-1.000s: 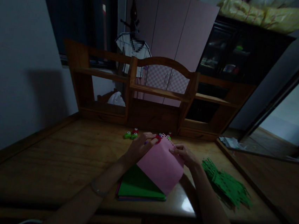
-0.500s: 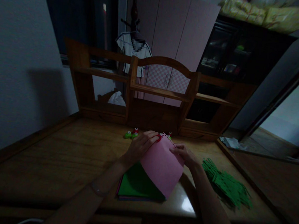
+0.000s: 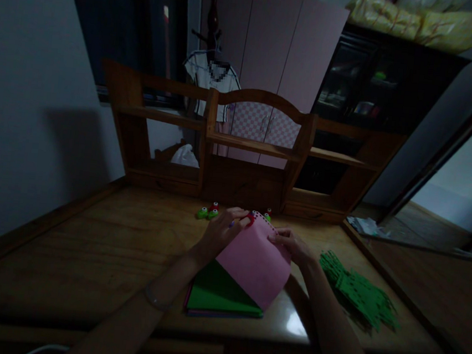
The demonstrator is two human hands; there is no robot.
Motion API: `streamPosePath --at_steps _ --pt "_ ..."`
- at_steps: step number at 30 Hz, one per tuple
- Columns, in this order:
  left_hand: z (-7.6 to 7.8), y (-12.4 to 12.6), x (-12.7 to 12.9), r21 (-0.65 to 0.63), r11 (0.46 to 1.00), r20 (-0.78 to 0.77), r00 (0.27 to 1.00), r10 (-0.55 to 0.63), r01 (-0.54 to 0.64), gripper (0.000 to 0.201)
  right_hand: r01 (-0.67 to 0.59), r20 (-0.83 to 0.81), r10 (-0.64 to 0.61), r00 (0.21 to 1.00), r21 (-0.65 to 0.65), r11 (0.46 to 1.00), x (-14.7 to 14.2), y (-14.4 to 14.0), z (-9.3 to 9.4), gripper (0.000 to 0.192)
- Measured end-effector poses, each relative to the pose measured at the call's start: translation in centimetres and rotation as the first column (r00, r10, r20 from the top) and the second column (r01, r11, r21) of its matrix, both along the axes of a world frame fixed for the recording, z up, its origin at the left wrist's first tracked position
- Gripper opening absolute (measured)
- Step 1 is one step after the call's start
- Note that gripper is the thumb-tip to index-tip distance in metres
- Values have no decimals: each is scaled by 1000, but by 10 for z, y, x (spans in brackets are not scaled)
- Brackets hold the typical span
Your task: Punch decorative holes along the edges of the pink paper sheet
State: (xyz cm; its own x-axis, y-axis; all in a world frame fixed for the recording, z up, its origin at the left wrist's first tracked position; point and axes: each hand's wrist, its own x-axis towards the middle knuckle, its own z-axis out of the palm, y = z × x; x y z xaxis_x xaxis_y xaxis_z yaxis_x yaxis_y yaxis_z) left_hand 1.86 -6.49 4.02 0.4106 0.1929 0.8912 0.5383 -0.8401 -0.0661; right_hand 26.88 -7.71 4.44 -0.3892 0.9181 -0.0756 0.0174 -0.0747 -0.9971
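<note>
A pink sheet, which looks like felt or craft foam, has a row of small dark dots or holes along its upper right edge. My left hand is closed at its upper left corner. A small red thing shows by those fingertips, and a spot of blue shows under the fingers; I cannot make out what they are. My right hand pinches the right edge between thumb and fingers. Beneath the raised sheet lies a stack of coloured sheets, green on top.
Small green and red round pieces with white eyes sit behind my left hand; others peek out behind the sheet. A heap of cut green strips lies right of my right forearm. A wooden shelf unit bounds the table's back.
My left fingers have shifted slightly along the pink sheet's corner, and more of the red thing and the blue spot show. The sheet's lower part has lifted slightly. My right hand keeps its pinch.
</note>
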Motion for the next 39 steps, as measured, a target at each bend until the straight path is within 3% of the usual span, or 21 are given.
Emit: streamPosePath --at_steps 5,12,26,33,39 --pt "0 0 1 -23 1000 1 1000 14 -14 33 8 1 -8 1000 -3 1000 -1 0 1 25" --pt "-5 8 3 35 997 60 995 -75 73 36 1 -9 -1 1000 -17 1000 1 2 -2 26" --pt "0 -1 1 -28 1000 20 1000 -2 3 30 -8 -3 8 1000 -10 1000 -1 -1 2 27" --pt "-2 2 3 15 998 61 997 -56 55 34 2 -5 -2 1000 -5 1000 1 0 -1 25" --pt "-2 1 3 6 1000 62 998 -3 3 31 -10 3 10 1000 -1 1000 1 1 -1 25"
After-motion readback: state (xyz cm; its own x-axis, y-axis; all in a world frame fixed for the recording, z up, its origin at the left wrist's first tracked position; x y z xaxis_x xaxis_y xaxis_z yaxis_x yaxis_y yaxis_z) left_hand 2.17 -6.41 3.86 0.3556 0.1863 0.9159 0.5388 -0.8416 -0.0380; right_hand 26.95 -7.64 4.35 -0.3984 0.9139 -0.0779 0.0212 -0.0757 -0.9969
